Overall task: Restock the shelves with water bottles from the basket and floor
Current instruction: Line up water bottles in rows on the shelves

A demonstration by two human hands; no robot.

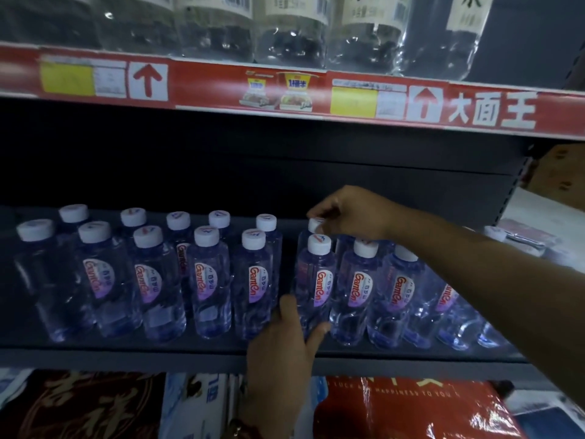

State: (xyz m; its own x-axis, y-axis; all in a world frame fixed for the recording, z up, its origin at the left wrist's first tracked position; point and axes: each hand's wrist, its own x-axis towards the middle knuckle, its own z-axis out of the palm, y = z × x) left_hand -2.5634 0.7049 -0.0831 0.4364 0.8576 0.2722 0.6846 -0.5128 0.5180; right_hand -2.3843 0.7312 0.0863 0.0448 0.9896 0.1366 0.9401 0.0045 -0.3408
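a dark shelf (126,346) runs across the view, and everything else is placed from it. above the shelf hangs a red price strip (285,90) with yellow tags, white arrow cards and large white characters, and above that strip stands a row of big clear bottles (285,30) with pale labels. below the shelf's front edge lie red packages (395,410) with gold lettering and a blue-and-white pack (196,403).

on the shelf stand small water bottles (209,280) with white caps and red-and-purple labels, two rows deep, spread from the left end to the right end. a narrow gap splits them just right of the shelf's middle.

the left hand (281,353) reaches up over the shelf's front edge and wraps thumb and fingers around the lower body of the front bottle (316,280) just right of the gap, which stands upright on the shelf. the right hand (351,213) comes in from the right over the front row, fingertips pinching the white cap of the back bottle (315,224) directly behind it, toward the shelf's rear.
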